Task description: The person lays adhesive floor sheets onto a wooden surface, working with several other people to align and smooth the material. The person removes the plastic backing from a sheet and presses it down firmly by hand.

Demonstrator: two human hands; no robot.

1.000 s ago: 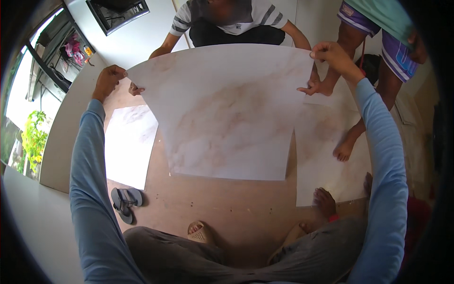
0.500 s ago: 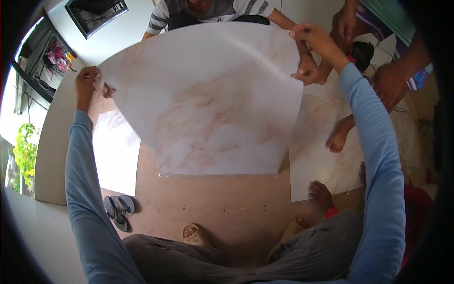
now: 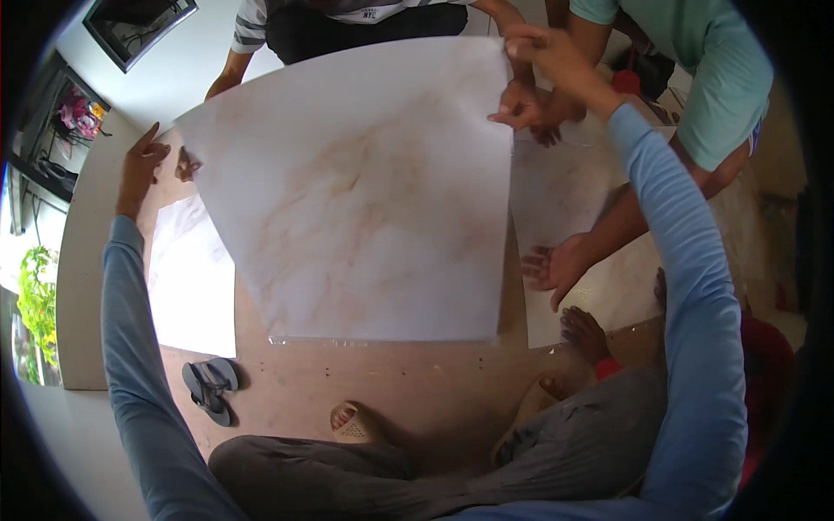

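Note:
A large white sheet with a brown marble pattern point(image 3: 373, 200) spans the middle, its near edge low over the floor. Beside its far left corner, my left hand point(image 3: 142, 165) is open, fingers apart and off the sheet. My right hand point(image 3: 543, 54) pinches the far right corner. Just below it, the hand point(image 3: 517, 108) of a person in a striped sleeve is at the right edge. Another person's fingers point(image 3: 185, 165) show at the left edge. Across the sheet, that person crouches, partly hidden by it.
Marble-patterned sheets lie on the brown floor at left point(image 3: 193, 278) and right point(image 3: 556, 191). Over the right one, a person in teal reaches a hand point(image 3: 565, 265); a bare foot point(image 3: 586, 334) rests there. Grey flip-flops point(image 3: 208, 386) lie at left, beside a pale panel point(image 3: 91, 286).
The sheet has come lower and flatter, its near edge closer to me. My left hand has let go of its corner. The person in teal has stretched an arm over the right sheet.

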